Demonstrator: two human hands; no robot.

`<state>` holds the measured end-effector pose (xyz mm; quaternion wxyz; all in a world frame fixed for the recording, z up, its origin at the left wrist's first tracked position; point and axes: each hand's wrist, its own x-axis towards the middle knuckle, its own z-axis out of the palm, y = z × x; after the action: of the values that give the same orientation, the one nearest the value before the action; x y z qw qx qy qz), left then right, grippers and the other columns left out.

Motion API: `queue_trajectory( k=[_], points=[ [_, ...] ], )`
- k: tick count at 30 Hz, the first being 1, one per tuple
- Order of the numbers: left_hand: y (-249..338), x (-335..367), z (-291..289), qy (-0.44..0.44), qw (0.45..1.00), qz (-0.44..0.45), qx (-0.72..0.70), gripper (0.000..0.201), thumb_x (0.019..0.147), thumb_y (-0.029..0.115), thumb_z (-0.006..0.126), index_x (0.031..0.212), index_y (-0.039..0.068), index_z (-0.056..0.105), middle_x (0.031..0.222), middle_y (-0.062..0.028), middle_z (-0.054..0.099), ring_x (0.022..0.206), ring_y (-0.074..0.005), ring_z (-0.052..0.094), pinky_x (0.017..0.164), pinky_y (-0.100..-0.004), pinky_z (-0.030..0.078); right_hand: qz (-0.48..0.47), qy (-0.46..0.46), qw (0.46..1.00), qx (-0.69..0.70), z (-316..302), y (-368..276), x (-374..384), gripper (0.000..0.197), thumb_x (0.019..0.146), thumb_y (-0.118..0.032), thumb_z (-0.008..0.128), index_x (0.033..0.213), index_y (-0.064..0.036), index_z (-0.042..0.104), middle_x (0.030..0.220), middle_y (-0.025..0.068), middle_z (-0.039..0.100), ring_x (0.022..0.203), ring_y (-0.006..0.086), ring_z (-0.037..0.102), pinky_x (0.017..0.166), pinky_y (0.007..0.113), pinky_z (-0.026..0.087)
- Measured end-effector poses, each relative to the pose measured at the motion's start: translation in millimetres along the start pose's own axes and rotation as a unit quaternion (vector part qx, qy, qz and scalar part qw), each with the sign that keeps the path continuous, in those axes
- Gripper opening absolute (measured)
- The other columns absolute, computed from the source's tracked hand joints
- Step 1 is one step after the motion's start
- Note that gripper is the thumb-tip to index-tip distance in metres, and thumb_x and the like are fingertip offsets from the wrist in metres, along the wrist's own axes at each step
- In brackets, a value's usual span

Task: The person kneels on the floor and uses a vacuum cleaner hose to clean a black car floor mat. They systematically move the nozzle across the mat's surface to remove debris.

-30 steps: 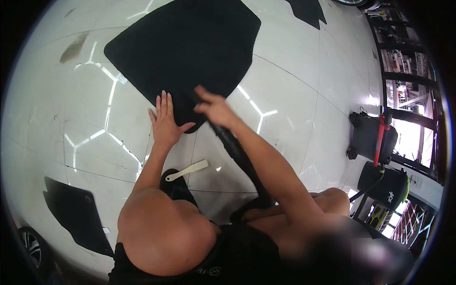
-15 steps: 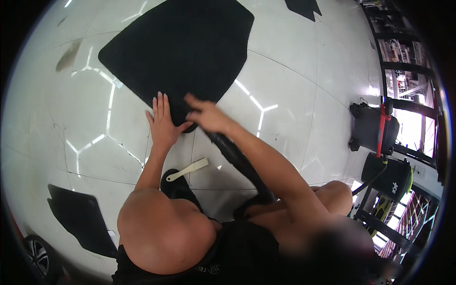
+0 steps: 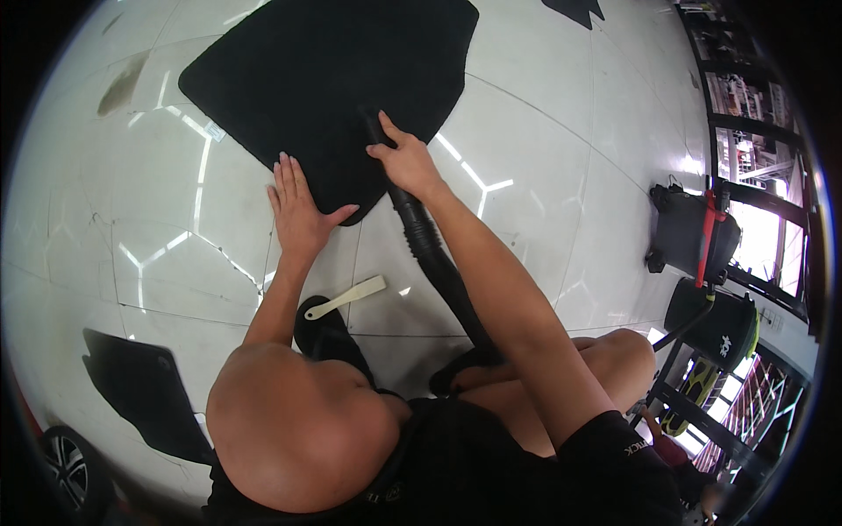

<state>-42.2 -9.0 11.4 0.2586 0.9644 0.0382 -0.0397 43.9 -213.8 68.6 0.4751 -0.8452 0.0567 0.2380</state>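
White glossy floor tiles (image 3: 544, 158) fill the view, with the large black floor mat (image 3: 324, 79) lying flat on them as landmark. A second dark mat (image 3: 140, 386) lies well away from it, toward your left knee. Your right hand (image 3: 405, 162) is closed around the black ribbed vacuum hose (image 3: 430, 245), its nozzle end resting on the landmark mat's near edge. Your left hand (image 3: 298, 210) lies open, fingers spread, pressing that mat's near corner. A cream plastic tool (image 3: 346, 298) lies just below that corner. Judged progress: cleaning under way at the near edge; how much is covered cannot be told
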Motion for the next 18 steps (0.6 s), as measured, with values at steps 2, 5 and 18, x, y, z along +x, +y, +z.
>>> queue_trajectory(
  k=[2, 5, 18],
  points=[
    [-4, -2, 3, -0.006, 1.000, -0.001, 0.006, 0.145, 0.071, 0.061, 0.096, 0.173, -0.006, 0.019, 0.183, -0.0220, 0.017, 0.171, -0.0373, 0.015, 0.136, -0.0603, 0.015, 0.011, -0.004, 0.998, -0.060, 22, -5, -5, 0.083, 0.092, -0.034, 0.075, 0.165, -0.0064, 0.049, 0.162, 0.0284, 0.054, 0.150, 0.0414, 0.054, 0.126, 0.040, 0.041],
    [-20, 1, 7, 0.006, 0.999, 0.005, 0.046, 0.145, 0.071, 0.064, 0.095, 0.173, -0.006, 0.018, 0.183, -0.0217, 0.017, 0.170, -0.0372, 0.016, 0.136, -0.0601, 0.015, -0.075, -0.153, 0.981, -0.093, 50, -9, -22, 0.081, 0.092, -0.032, 0.076, 0.165, -0.0070, 0.050, 0.165, 0.0259, 0.052, 0.156, 0.0419, 0.047, 0.130, 0.039, 0.036],
    [1, 1, 4, 0.006, 1.000, 0.016, 0.011, 0.143, 0.076, 0.070, 0.089, 0.174, -0.003, 0.015, 0.184, -0.0214, 0.015, 0.171, -0.0378, 0.014, 0.135, -0.0619, 0.016, -0.119, -0.031, 0.992, -0.015, -26, 37, 6, 0.075, 0.095, -0.027, 0.073, 0.163, -0.0026, 0.051, 0.169, 0.0240, 0.049, 0.162, 0.0368, 0.039, 0.134, 0.038, 0.029]
  ],
)
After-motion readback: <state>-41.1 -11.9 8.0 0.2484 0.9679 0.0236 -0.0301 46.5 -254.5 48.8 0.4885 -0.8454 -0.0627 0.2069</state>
